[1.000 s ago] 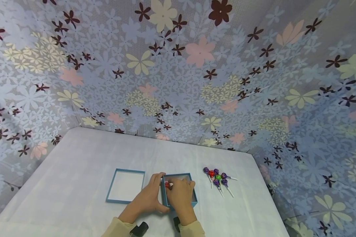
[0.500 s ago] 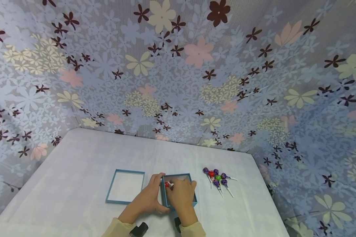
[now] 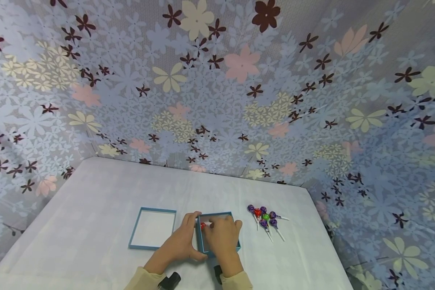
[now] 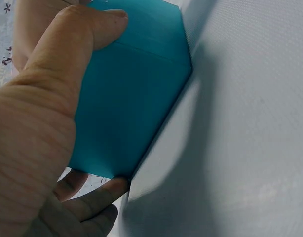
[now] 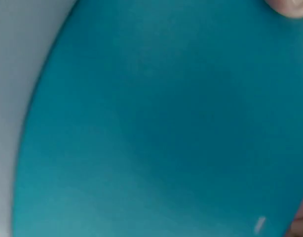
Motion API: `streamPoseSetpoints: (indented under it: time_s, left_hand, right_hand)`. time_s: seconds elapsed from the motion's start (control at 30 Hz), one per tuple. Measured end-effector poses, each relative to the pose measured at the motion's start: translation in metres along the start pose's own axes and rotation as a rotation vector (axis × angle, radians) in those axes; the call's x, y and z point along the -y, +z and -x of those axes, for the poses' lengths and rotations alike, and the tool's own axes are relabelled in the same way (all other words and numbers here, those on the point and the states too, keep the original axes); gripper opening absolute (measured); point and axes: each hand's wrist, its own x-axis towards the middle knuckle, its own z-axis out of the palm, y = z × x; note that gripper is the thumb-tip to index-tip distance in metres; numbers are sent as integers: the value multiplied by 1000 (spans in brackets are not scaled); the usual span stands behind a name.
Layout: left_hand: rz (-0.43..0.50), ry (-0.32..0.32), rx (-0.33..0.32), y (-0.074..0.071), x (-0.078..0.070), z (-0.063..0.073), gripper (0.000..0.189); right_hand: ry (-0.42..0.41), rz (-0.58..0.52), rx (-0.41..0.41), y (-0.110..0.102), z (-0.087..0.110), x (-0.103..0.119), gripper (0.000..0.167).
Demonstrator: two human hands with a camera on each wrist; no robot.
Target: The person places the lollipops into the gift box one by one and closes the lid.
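A teal open box (image 3: 222, 213) stands on the white table, with my left hand (image 3: 183, 241) holding its left side. In the left wrist view the thumb (image 4: 75, 37) lies on one teal wall (image 4: 127, 108), and other fingers bend at the lower corner. My right hand (image 3: 222, 237) reaches down into the box. Just left of its fingertips shows a red-wrapped lollipop (image 3: 203, 226), which thumb and forefinger seem to pinch by the stick. The back of the hand covers most of the box's inside. Only the teal outer wall (image 5: 156, 123) fills the right wrist view.
Left of the box lies its shallow lid (image 3: 152, 247), white inside with a teal rim. To the right, several lollipops lie in a loose group, among them a green one (image 3: 266, 217) and a red one (image 3: 257, 212). A floral curtain (image 3: 217, 100) hangs behind the table.
My right hand has turned slightly within the box, its outer edge moving a little to the right. My left hand stays in place on the box.
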Motion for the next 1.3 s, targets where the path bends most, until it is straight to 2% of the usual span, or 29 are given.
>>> streamPoseSetpoints:
  time_s: [0.33,0.6,0.9,1.3]
  left_hand:
    - [11,-7,4,1,2,-1,129]
    - [2,-26,7,2,0,-1,130]
    - [8,-36,17,2,1,-1,130]
    - [6,-88,31,2,-2,-2,132]
  right_hand:
    - [36,-25,-33,-19,-2,-5,19]
    - [104,-38,-45,-25,-3,-14,22]
    - [116,-55,-114,-32,-4,-20,23]
    - [225,-125,-195,-35,0,-48,19]
